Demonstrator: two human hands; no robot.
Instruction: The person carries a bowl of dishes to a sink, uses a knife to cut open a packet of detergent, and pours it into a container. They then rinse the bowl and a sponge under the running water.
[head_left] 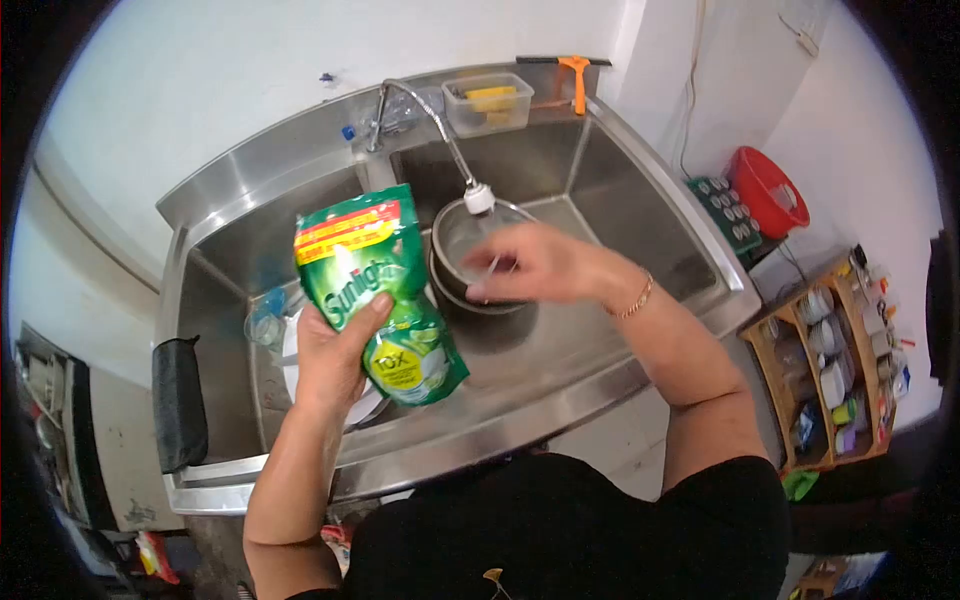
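My left hand (338, 350) is wrapped round a green Sunlight pouch (370, 290), held upright and slightly tilted above the left part of the double sink. My right hand (530, 262) hovers over a steel pot (456, 280) and a clear round bowl (455, 230) in the right basin. Its fingers are bent and blurred, and whether they hold something small is unclear. A flexible tap (445, 135) with a white head hangs over the bowl. White dishes (291, 345) and a clear glass (263, 327) lie in the left basin, partly behind the pouch.
On the sink's back ledge stand a plastic tub (487, 104) with yellow sponges and an orange squeegee (577, 80). A dark cloth (180, 403) hangs over the left rim. To the right are a red basin (765, 192), a green tray (722, 213) and a wooden shelf (792, 372) of dishes.
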